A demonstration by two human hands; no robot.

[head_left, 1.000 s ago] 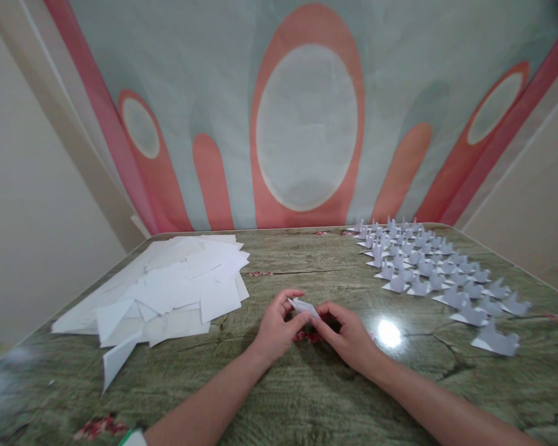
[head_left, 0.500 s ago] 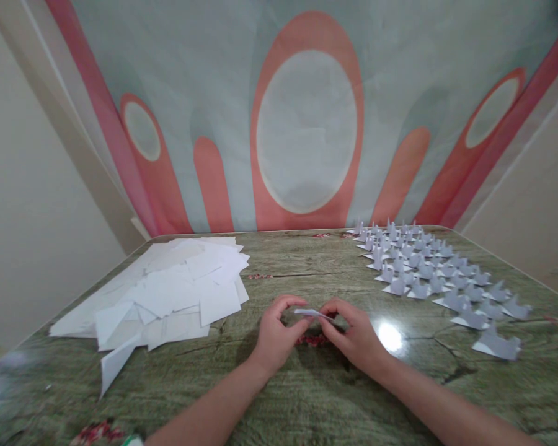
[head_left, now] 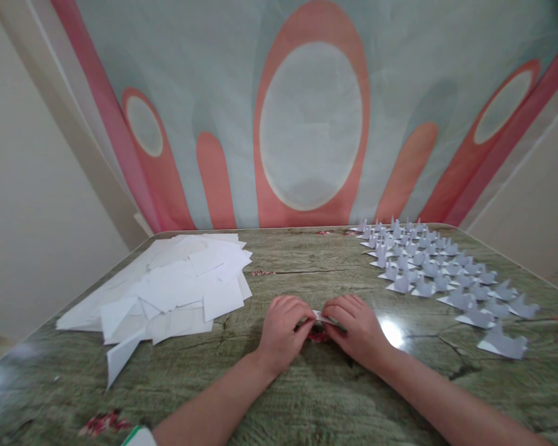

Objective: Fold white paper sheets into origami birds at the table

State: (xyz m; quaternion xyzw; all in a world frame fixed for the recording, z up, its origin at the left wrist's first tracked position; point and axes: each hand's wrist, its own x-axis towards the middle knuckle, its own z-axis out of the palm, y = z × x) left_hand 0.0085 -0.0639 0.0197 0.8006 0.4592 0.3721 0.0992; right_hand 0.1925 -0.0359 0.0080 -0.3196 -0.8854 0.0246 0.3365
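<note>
Between my two hands, just above the table, is a small folded piece of white paper point(head_left: 319, 316), mostly covered by my fingers. My left hand point(head_left: 286, 328) pinches its left end, thumb below and fingers curled over the top. The right end is gripped the same way by my right hand point(head_left: 353, 325). The fingertips of both hands nearly meet at the middle. How the paper is folded cannot be made out.
A spread heap of white paper sheets point(head_left: 172, 285) covers the table's left side, with one bent sheet point(head_left: 122, 358) at its near edge. Several rows of folded white paper birds point(head_left: 430, 269) stand on the right. A patterned backdrop point(head_left: 311, 124) hangs behind the wood-grain table point(head_left: 279, 254).
My fingers have closed over the folded paper from above, hiding most of it. The hands otherwise stay in place, and the whole view has shifted slightly.
</note>
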